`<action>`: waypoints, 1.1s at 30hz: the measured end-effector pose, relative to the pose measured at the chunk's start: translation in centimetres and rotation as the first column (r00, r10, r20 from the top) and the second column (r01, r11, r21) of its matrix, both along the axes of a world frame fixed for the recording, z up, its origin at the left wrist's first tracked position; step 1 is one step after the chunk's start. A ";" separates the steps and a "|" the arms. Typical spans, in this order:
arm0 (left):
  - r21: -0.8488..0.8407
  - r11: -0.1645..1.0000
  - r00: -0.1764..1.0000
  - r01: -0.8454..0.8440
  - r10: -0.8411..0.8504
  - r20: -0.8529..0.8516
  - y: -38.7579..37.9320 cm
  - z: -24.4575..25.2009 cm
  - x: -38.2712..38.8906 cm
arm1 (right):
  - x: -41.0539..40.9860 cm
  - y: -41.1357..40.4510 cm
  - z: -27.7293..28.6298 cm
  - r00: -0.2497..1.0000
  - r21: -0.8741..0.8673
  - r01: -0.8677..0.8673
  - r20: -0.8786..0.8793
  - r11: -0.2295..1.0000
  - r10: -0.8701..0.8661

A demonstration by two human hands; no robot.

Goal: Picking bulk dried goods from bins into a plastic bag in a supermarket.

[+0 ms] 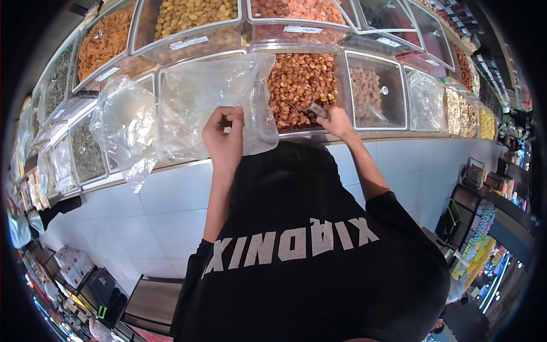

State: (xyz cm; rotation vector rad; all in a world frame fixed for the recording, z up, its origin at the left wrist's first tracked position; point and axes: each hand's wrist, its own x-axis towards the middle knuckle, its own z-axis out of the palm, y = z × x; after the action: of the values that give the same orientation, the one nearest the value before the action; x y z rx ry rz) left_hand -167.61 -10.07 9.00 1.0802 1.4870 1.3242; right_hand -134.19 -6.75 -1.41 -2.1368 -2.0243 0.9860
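Observation:
My left hand [224,130] pinches the edge of a clear plastic bag [218,98] between thumb and fingers. The bag spreads over the bin to the left of the brown snack pieces. My right hand [337,122] grips the short handle of a scoop [317,110], whose far end lies down among glossy brown bean-like pieces [303,79] in an uncovered clear bin. The pieces hide part of the scoop. Another crumpled clear plastic bag [128,119] lies farther left, its lower corner hanging over the counter's front edge.
Lidded clear bins surround the work: yellow nuts [196,15] and pink pieces [295,10] behind, orange strips [104,40] at the back left, and pale brown pieces [365,89] just right. The bins' raised rims and the counter's front edge [410,139] border the hands.

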 end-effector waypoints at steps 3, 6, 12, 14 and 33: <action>0.019 1.000 0.998 0.022 -0.023 0.058 0.5 -0.2 0.6 | 2.1 -0.3 1.0 1.000 0.025 0.000 -0.006 1.000 0.000; 0.037 0.997 0.997 0.063 -0.065 0.044 1.4 -0.8 1.1 | 3.7 0.0 3.8 1.000 -0.011 0.014 -0.015 1.000 -0.015; 0.022 0.989 0.988 0.149 -0.150 0.023 2.5 -1.9 2.0 | 6.4 2.3 11.0 0.983 0.030 -0.184 -0.007 0.982 0.184; 0.009 0.988 0.988 0.153 -0.153 0.006 2.6 -1.9 2.6 | 6.1 3.0 13.1 0.972 0.044 -0.232 -0.037 0.972 0.234; 0.090 0.993 0.996 -0.074 0.070 0.048 1.0 1.1 2.3 | -7.5 8.0 22.7 0.860 -0.011 -0.479 0.198 0.878 0.471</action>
State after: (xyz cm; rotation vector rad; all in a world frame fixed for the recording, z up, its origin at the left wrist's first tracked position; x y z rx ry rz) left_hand -165.33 -9.05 10.08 1.0563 1.4559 1.4702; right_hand -141.71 1.29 21.29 -1.8056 -2.7278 0.7811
